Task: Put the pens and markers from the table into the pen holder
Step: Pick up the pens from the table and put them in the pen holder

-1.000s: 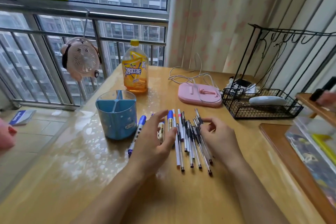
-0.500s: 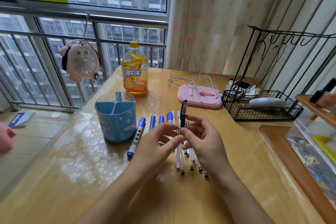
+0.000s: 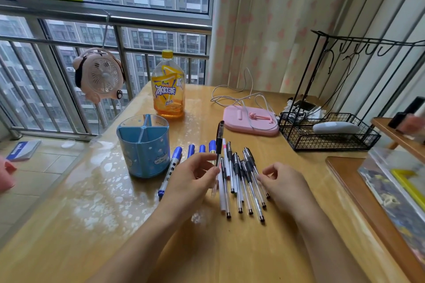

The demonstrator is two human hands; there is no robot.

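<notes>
My left hand pinches a black-capped clear pen and holds it upright above the table. The blue pen holder, split into compartments and with nothing in it, stands just left of that hand. Several clear pens with black grips lie side by side on the wooden table. Blue-capped markers lie between the holder and the pens, partly behind my left hand. My right hand rests at the right edge of the pen row, fingers curled and fingertips touching the outer pens, holding nothing.
A bottle of iced tea stands behind the holder. A pink stand with a white cable lies at the back. A black wire basket rack is at the right, a wooden tray nearer. A small fan hangs on the railing.
A second ago both hands lay on the pens. One pen was lifted between both hands; now only my left hand holds it, and my right hand has gone back down to the row.
</notes>
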